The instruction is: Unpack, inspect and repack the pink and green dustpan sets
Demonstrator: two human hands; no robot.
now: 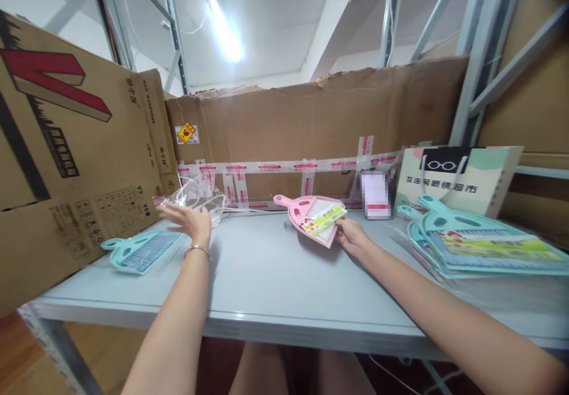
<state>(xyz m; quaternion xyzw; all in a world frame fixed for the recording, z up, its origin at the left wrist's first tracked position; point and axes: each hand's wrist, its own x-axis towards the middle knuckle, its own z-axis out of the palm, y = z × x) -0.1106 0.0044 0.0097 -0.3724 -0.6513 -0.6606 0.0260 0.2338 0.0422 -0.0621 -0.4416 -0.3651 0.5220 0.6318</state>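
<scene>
A pink dustpan and brush set with a yellow-green label hangs just over the middle of the table. My right hand grips its lower right edge, fingers closed. On the left, my left hand is raised with its fingers stretched out, beside a crumpled clear plastic bag. I cannot make out whether the hand touches that bag. Below and to the left of the hand lies a turquoise dustpan and brush set. At the right, more turquoise dustpan sets are piled up in clear wrapping.
A big printed carton borders the left side, and a taped cardboard sheet closes off the back. A paper bag stands behind the pile. A blurred upright phone-like object is near it. A white cable runs along the back of the grey table.
</scene>
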